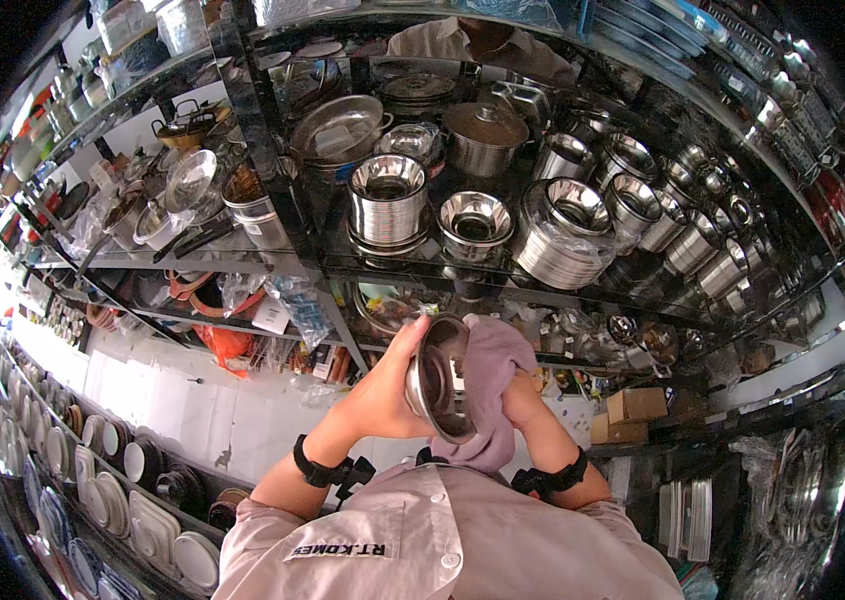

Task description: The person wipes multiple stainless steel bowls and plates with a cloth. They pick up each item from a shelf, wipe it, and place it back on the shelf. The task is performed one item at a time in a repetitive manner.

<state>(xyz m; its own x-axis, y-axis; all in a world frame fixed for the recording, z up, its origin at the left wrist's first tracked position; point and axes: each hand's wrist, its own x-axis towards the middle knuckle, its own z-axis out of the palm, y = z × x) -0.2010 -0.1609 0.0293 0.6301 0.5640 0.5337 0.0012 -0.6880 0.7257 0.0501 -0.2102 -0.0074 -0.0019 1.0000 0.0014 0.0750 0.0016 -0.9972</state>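
Observation:
My left hand (389, 386) grips a shiny stainless steel bowl (434, 379) by its outer side, in front of my chest. The bowl is tilted on its side, its opening turned towards the right. A mauve cloth (494, 375) hangs over my right hand (524, 401), which holds it against the bowl's rim; the cloth covers part of those fingers. Beyond, on a dark shelf, stand a tall stack of steel bowls (388, 199), a shorter bowl stack (475, 225) and a wide stack of steel dishes (561, 247).
A lidded steel pot (485, 139) stands behind the bowl stacks. Pans (194, 184) crowd the left shelf. The dark shelf edge (422, 274) runs just beyond my hands. White dishes (195, 559) line a lower left rack. Cardboard boxes (636, 406) sit at the right.

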